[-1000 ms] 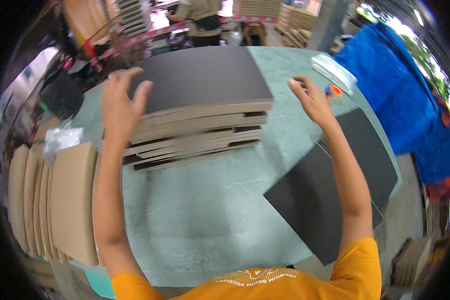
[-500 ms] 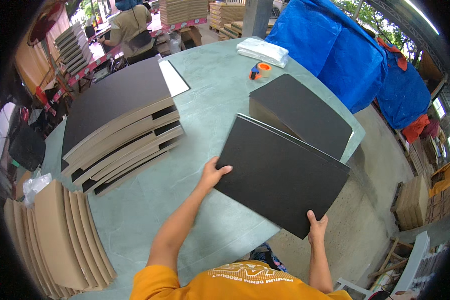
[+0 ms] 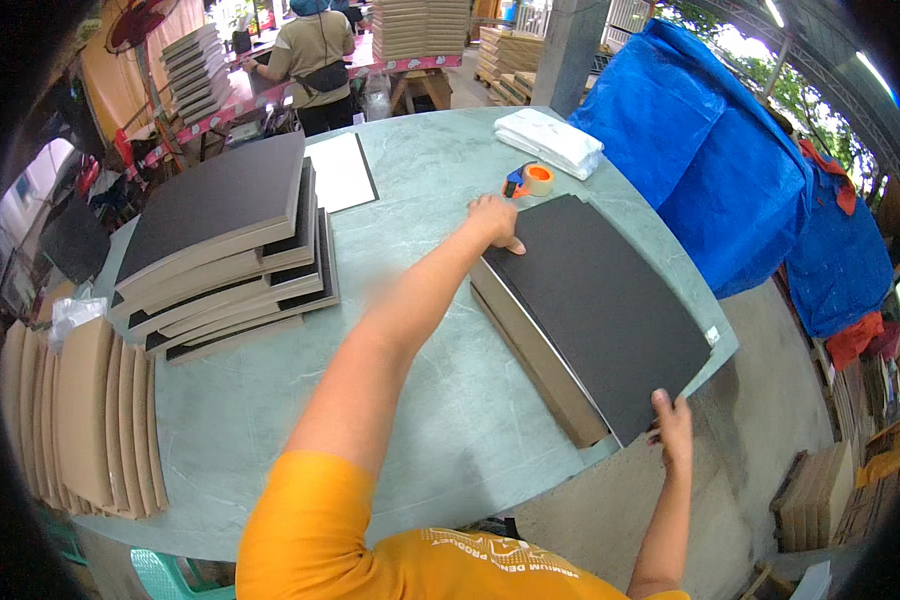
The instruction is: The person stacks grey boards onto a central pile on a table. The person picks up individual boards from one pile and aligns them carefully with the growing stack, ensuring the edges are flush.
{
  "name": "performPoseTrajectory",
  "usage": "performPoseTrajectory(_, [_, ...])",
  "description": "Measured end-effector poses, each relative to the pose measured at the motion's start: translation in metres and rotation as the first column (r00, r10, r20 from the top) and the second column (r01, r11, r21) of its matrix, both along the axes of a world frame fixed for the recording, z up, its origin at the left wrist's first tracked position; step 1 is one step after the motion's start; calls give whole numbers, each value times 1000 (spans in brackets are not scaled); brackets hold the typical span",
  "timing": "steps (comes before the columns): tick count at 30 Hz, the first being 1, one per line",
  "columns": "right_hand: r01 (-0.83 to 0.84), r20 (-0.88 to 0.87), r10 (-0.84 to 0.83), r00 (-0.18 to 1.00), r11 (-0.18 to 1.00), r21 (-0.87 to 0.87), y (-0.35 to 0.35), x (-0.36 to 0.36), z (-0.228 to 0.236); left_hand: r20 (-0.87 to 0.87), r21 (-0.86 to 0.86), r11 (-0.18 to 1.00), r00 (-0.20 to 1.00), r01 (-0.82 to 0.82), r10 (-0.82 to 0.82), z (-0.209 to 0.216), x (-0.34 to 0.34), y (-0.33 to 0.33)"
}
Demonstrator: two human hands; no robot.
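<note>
A thin black board (image 3: 600,310) lies over the right-hand stack (image 3: 540,365), slightly askew, with a pale edge showing along its left side. At its far left corner, my left hand (image 3: 495,222) grips it with the thumb on top. My right hand (image 3: 673,430) holds the near right corner, thumb above and fingers curled beneath. The stack's beige side shows below the board; most of its top is covered. Just beyond my left hand stands a tape dispenser (image 3: 530,180) with an orange core.
Staggered black-topped stacks (image 3: 220,210) fill the table's left, beside a white sheet (image 3: 340,172). Brown cardboard pieces (image 3: 85,415) stand at the near left. A folded plastic bundle (image 3: 548,140) lies at the back. Blue tarpaulin (image 3: 670,150) covers goods beyond. A person (image 3: 313,60) works behind the table.
The black board has moved away from me onto the right-hand stack. My left hand has reached forward and right to its far corner; my right hand stays at the near right corner.
</note>
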State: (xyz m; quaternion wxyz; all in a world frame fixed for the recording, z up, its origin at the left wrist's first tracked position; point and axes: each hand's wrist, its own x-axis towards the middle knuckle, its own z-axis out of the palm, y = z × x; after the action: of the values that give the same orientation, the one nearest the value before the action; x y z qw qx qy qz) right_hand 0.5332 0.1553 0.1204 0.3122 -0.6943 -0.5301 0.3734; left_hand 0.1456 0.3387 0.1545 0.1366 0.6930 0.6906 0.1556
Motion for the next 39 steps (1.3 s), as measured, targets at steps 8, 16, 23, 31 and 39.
performPoseTrajectory(8, [-186,-488,58,871,958,-219,32,30,-11,42,-295,954,997,-47,62,-21,-17,21])
performPoseTrajectory(16, [-145,-721,-100,686,952,-269,48,48,-13,9,-395,916,997,-71,81,-2,1,-11])
performPoseTrajectory(23, [-36,-411,-93,907,955,-295,86,91,-4,558,-606,772,795,193,239,-32,21,-137])
performPoseTrajectory(31, [198,-337,-108,935,950,243,-11,66,-26,881,-148,983,466,105,83,-39,34,-200])
performPoseTrajectory(39, [147,-360,23,932,887,438,-91,19,-52,887,-69,995,452,-74,95,-53,-26,-301])
